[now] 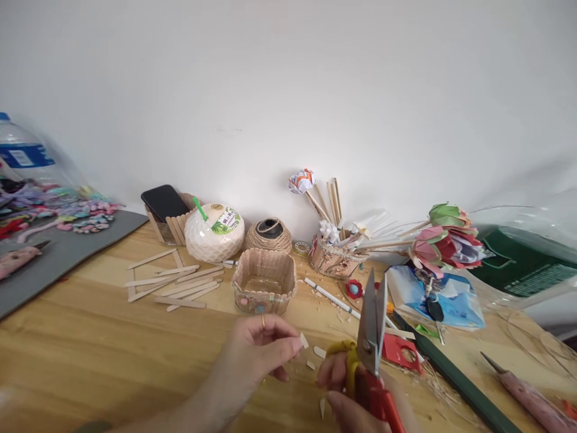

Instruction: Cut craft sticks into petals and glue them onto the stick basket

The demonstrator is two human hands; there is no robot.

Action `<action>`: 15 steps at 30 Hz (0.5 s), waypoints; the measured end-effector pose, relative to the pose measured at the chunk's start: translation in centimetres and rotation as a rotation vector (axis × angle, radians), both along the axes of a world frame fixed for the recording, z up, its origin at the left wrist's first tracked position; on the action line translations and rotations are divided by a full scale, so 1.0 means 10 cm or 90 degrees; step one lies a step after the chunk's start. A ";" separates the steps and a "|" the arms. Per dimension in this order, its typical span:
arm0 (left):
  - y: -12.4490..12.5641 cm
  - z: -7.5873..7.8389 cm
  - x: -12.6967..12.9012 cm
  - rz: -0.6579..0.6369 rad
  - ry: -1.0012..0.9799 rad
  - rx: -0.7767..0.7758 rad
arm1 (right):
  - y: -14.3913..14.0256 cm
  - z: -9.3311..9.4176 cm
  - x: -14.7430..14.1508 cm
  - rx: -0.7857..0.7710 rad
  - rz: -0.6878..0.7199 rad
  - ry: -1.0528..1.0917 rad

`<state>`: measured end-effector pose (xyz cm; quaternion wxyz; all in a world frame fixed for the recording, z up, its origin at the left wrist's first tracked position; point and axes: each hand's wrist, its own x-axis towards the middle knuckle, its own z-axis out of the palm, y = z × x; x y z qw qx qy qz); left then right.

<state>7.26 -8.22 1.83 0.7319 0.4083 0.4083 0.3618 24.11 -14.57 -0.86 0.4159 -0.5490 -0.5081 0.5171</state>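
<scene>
Between the thumb and fingers of my left hand (pixel 264 346) is pinched a small wood piece (pixel 303 341), pale and short like a cut bit of craft stick. My right hand (pixel 349 394) grips scissors (pixel 372 325) with red and yellow handles, the blades pointing up and slightly parted. Small cut wood chips (pixel 320 352) lie on the table between the hands. Just beyond my left hand stands a small basket (pixel 264 304) made of wooden pieces, with coloured dots on its front. Loose craft sticks (pixel 187 282) are spread out to its left.
Behind are a wrapped coconut (pixel 214 237), a twine ball (pixel 269 234) and a phone (pixel 163 202) in a stick holder. A decorated container (pixel 336 258) holds sticks and paper flowers. At right lie keys (pixel 434 308), a dark green strip (pixel 455 373) and a pink-handled pointed tool (pixel 527 388).
</scene>
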 end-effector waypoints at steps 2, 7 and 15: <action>-0.04 -0.06 0.03 -0.019 0.007 -0.005 | 0.03 -0.01 0.00 0.026 -0.005 0.012; -0.12 -0.15 0.08 -0.091 0.064 0.015 | 0.01 0.00 -0.06 0.006 -0.024 0.009; -0.18 -0.17 0.10 -0.094 0.161 0.081 | -0.02 0.06 -0.13 0.016 -0.094 0.015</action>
